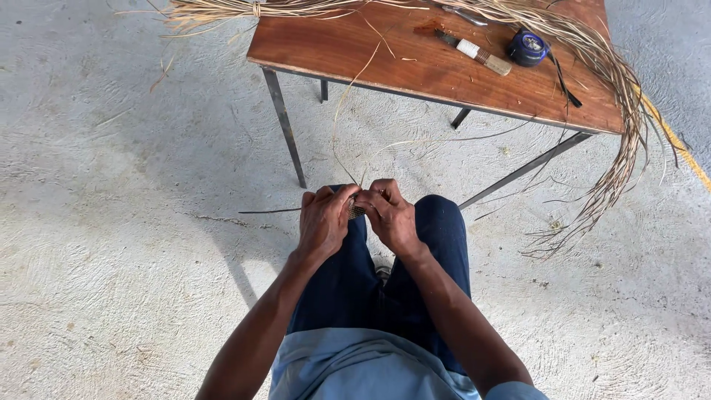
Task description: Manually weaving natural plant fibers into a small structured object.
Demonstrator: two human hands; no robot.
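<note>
The person sits with knees toward a brown wooden desk on thin metal legs point(415, 63), and both hands meet just in front of it, above the lap in dark blue trousers. The left hand point(324, 222) and the right hand point(390, 216) are both closed in a tight grip on a small woven piece of pale straw fibre point(356, 210), which sits pinched between the two sets of fingers and is mostly hidden by them. Thin loose strands point(348, 104) rise from that piece toward the near edge of the desk, and one dark strand sticks out sideways past the left hand. On the desk's far left corner lies a tied bundle of dry straw-coloured fibres point(222, 10); along its right side a long sheaf of the same fibre point(618, 126) droops over the edge down to the concrete floor. A short tool with a white and tan handle point(478, 53) and a round dark blue tape measure point(527, 47) lie near that right side. The free strands look brittle, so a sharp pull could likely snap one or loosen the weave. With so little of the piece showing, a slip of either grip might let it unravel. The hanging sheaf could slide off the desk if snagged.
</note>
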